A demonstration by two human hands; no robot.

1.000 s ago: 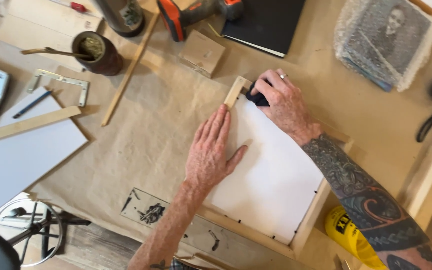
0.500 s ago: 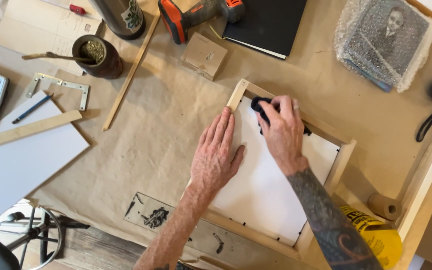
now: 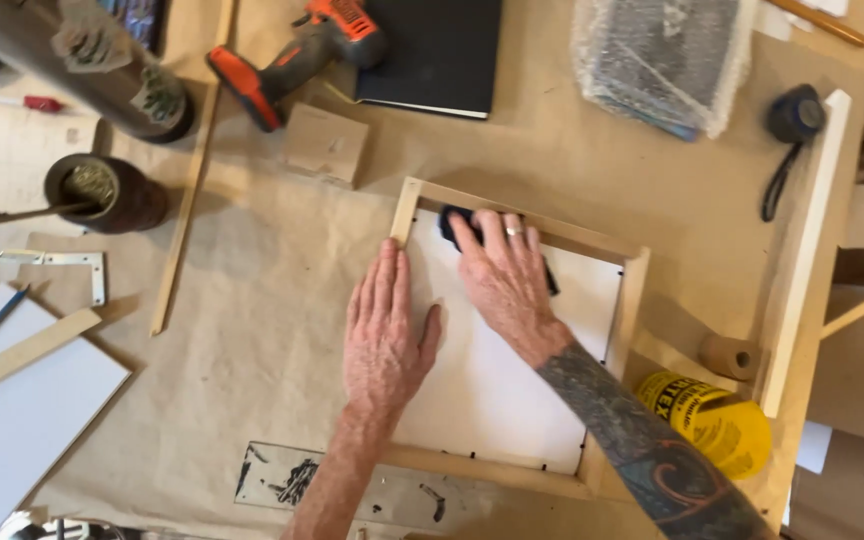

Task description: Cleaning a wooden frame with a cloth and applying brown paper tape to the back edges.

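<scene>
A wooden picture frame [image 3: 620, 335] lies face down on brown paper, with a white backing board [image 3: 492, 390] set inside it. My left hand [image 3: 382, 335] rests flat, fingers together, on the frame's left edge and the board. My right hand [image 3: 505, 275] presses a dark blue cloth [image 3: 450, 222] onto the board near the frame's top left corner; most of the cloth is hidden under the palm. A ring shows on one finger.
An orange drill [image 3: 297, 55], a small wooden block [image 3: 325, 145], a black book [image 3: 432, 50] and a bubble-wrapped picture [image 3: 667, 60] lie at the back. A brown cup [image 3: 112, 190], a thin wood strip [image 3: 187, 190], a white panel [image 3: 22, 420] sit left; a yellow bottle [image 3: 717, 425] right.
My right hand with the cloth slid from the frame's top left corner inward over the board. The view shifted, so the frame sits more centred. My left hand stays flat.
</scene>
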